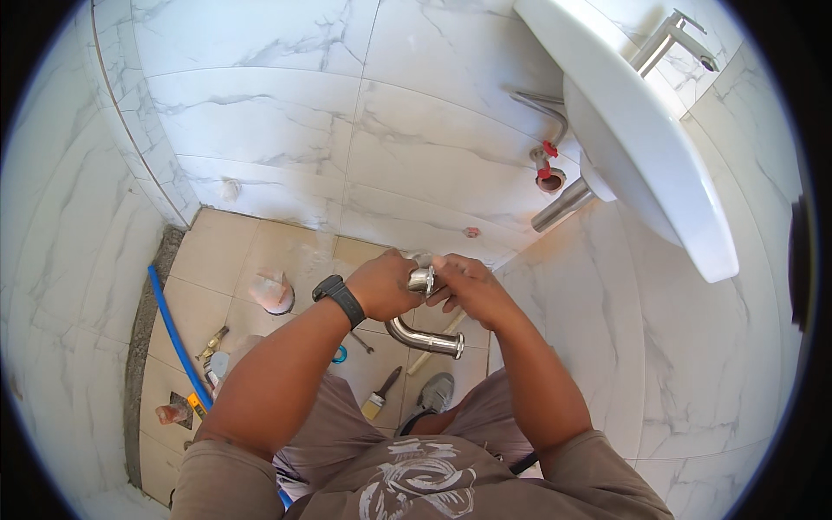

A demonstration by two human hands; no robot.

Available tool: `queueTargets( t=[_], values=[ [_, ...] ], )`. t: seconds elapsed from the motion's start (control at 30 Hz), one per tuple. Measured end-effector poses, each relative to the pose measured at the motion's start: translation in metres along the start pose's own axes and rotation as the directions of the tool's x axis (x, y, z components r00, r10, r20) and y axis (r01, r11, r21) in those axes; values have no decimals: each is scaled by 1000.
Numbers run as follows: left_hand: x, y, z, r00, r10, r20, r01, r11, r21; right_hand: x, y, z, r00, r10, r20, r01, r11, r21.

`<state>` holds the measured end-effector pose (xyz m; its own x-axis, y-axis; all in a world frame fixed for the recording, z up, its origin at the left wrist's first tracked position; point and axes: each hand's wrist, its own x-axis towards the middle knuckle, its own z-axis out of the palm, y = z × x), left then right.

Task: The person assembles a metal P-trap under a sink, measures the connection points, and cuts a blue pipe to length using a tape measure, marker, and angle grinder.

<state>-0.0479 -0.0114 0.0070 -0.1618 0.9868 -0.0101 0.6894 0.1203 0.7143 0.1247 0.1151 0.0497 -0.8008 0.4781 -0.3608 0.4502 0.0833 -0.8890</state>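
A shiny chrome drain trap pipe (pixel 429 340) with a curved bend is held up in front of me, between my two hands. My left hand (pixel 383 286), below a black wristwatch (pixel 339 300), is closed around the upper part of the bend. At the pipe's upper end, my right hand (pixel 472 288) has its thumb and fingers closed on the flanged rim. Part of that end is hidden by the fingers. The pipe's lower end points right, with a collar at its tip.
A white washbasin (pixel 641 147) projects at upper right, with its chrome tailpiece (pixel 563 208) beneath. Beside it are a red-handled valve (pixel 546 154) and a wall drain opening (pixel 551 180). On the tiled floor lie a paintbrush (pixel 381 394), a wrench (pixel 362 342) and a blue hose (pixel 173 325).
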Motion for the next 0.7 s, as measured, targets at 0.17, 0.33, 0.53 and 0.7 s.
queueTargets(
  t=[0.17, 0.33, 0.53, 0.7],
  values=[
    [0, 0, -4, 999, 32, 33, -31, 999, -23, 11, 5, 12, 999, 27, -32, -27, 1000, 1],
    [4, 2, -16, 962, -206, 177, 241, 949, -204, 14, 8, 19, 971, -109, -213, 153, 967, 203],
    [2, 8, -8, 997, -18, -79, 11, 995, -94, 7, 10, -8, 992, 120, 29, -121, 900, 419],
    [2, 9, -11, 989, -104, 107, 137, 915, -378, -1, 20, 11, 894, -378, -240, 394, 919, 20]
  ],
)
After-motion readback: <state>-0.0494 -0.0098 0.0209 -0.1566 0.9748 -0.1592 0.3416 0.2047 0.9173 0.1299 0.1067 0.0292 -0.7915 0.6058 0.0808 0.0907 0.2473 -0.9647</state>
